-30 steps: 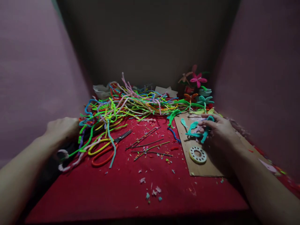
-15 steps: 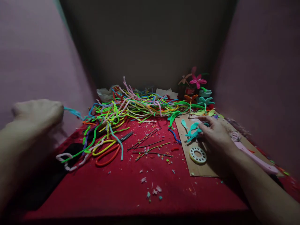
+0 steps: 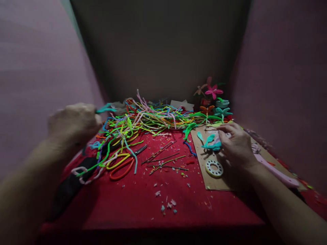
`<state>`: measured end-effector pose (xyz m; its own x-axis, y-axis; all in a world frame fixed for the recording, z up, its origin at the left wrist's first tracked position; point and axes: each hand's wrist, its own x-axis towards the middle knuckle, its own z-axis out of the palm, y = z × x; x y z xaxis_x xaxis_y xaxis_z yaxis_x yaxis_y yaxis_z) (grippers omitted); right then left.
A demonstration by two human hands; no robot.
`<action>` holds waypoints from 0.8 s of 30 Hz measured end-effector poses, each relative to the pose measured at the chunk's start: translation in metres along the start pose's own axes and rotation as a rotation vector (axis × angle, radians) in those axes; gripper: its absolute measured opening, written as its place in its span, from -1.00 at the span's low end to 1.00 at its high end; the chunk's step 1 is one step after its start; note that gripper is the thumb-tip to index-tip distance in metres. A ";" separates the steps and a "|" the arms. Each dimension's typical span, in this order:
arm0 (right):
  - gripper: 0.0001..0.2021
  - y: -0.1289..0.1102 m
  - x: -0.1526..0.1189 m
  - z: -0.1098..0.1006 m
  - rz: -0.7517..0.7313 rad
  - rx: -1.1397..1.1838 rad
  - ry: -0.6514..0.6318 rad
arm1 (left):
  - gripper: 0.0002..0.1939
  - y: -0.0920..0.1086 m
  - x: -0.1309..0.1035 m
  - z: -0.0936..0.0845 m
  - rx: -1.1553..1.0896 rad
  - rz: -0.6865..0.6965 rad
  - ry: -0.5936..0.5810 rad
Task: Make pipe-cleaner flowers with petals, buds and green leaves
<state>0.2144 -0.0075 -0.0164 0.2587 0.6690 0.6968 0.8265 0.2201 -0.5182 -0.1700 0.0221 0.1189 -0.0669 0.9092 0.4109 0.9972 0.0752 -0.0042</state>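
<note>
Apparently gathering, the left hand (image 3: 76, 119) grips a teal strip (image 3: 106, 108); teal loops (image 3: 214, 146) sit by the right hand (image 3: 237, 144), hold unclear; the next move calls for gentleness.

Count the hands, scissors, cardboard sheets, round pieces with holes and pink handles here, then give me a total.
Hands: 2, the left hand and the right hand
Scissors: 1
Cardboard sheet: 1
Round piece with holes: 1
Pink handle: 1
Total: 6
</note>
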 end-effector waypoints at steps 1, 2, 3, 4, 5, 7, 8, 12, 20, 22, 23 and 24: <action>-0.83 -0.005 0.000 0.000 0.004 0.039 0.010 | -0.74 0.020 -0.007 0.003 0.046 0.024 -0.003; -0.83 -0.010 -0.001 0.000 0.016 0.084 0.007 | -0.76 0.039 -0.013 0.007 0.039 0.093 -0.024; -0.83 -0.015 -0.002 0.000 0.034 0.136 -0.019 | -0.77 0.056 -0.018 0.013 -0.003 0.182 -0.069; -0.83 -0.022 -0.002 0.001 0.058 0.199 -0.046 | -0.79 0.071 -0.024 0.020 -0.037 0.228 -0.109; -0.84 -0.028 -0.003 0.002 0.101 0.272 -0.111 | -0.80 0.084 -0.028 0.027 -0.084 0.281 -0.150; -0.83 -0.041 -0.006 0.006 0.218 0.472 -0.386 | -0.81 0.106 -0.036 0.041 -0.369 0.372 -0.325; -0.82 -0.047 -0.008 0.008 0.299 0.599 -0.503 | -0.81 0.115 -0.040 0.047 -0.514 0.389 -0.431; -0.75 -0.064 -0.018 0.018 0.602 1.044 -0.794 | -0.82 0.140 -0.048 0.063 -0.930 0.315 -0.753; -0.75 -0.067 -0.026 0.031 0.569 1.135 -0.692 | -0.75 0.147 -0.053 0.079 -1.240 0.173 -1.010; -0.70 -0.067 -0.027 0.033 0.538 1.088 -0.666 | -0.72 0.146 -0.055 0.085 -1.293 0.167 -1.057; -0.69 -0.066 -0.028 0.033 0.527 1.072 -0.660 | -0.70 0.146 -0.056 0.087 -1.323 0.163 -1.081; -0.68 -0.066 -0.028 0.034 0.522 1.061 -0.657 | -0.69 0.145 -0.057 0.090 -1.360 0.149 -1.103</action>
<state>0.1359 -0.0169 -0.0189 -0.1106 0.9895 0.0935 -0.1525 0.0761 -0.9854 -0.0245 0.0178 0.0126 0.6035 0.7470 -0.2791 0.2768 0.1320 0.9518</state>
